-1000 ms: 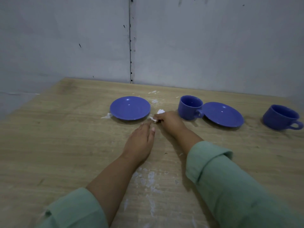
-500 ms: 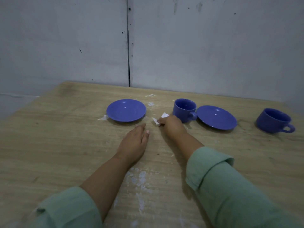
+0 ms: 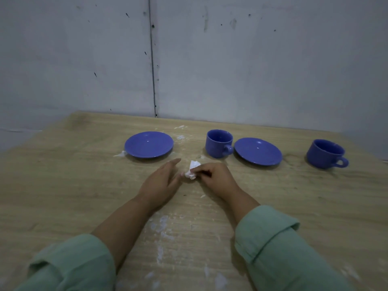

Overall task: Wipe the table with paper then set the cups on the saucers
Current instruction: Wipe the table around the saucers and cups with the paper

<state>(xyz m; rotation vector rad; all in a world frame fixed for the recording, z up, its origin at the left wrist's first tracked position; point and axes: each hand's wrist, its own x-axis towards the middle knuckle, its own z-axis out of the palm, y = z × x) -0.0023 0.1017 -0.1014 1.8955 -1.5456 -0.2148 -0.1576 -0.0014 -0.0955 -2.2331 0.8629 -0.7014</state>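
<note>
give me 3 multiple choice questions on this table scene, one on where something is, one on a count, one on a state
1. Where is the left cup?
A. on the left saucer
B. on the table, just left of the right saucer
C. in the left hand

2. How many saucers are on the table?
A. one
B. two
C. three

3. What is the right hand doing?
A. pinching a crumpled paper
B. lying flat and empty
C. lifting a cup

Answers:
1 B: the cup stands on bare wood, its handle toward the right saucer.
2 B: the left saucer and the right one, both empty.
3 A: its fingers close on the white paper; the left hand is open beside it.
</note>
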